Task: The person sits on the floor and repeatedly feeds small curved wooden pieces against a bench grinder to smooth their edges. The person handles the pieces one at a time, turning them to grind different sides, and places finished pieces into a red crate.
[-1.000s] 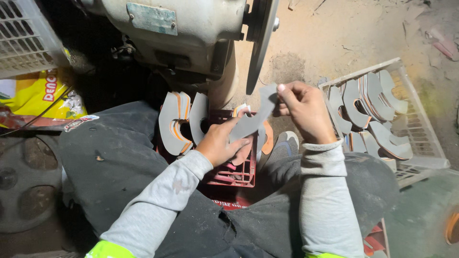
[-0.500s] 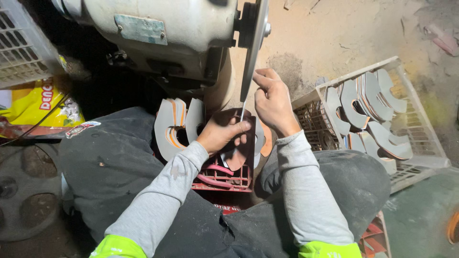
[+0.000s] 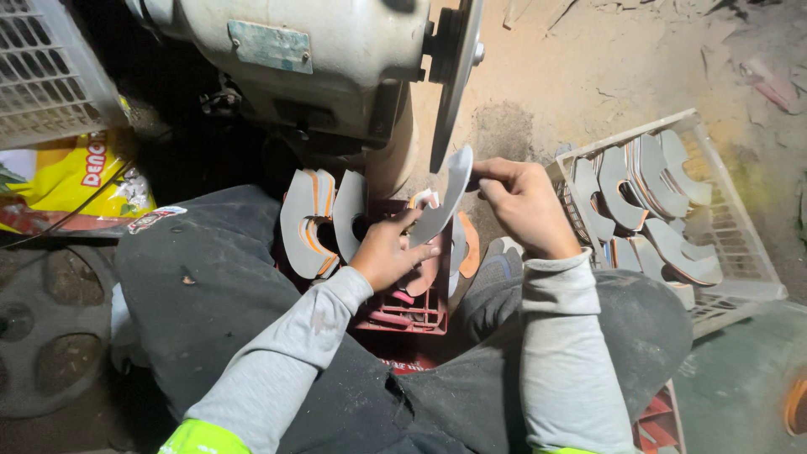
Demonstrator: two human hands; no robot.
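Observation:
Both my hands hold one curved grey shoe-sole piece (image 3: pixel 448 197) up against the lower edge of a grinding disc (image 3: pixel 454 80) on a grey bench motor (image 3: pixel 311 59). My left hand (image 3: pixel 388 252) grips the piece's lower end. My right hand (image 3: pixel 525 206) pinches its upper end right beside the disc. Below my hands a red plastic crate (image 3: pixel 395 311) holds several more curved pieces (image 3: pixel 315 219) with orange edges.
A white wire basket (image 3: pixel 723 252) at the right holds several similar grey curved pieces (image 3: pixel 647 185). A white crate (image 3: pixel 46 76) and a yellow bag (image 3: pixel 71 172) lie at the left. My dark-trousered knees frame the red crate. Sandy floor lies behind.
My right hand brought the piece from the basket side to the disc a second ago; since then both hands and the piece have tilted slightly under the disc's edge.

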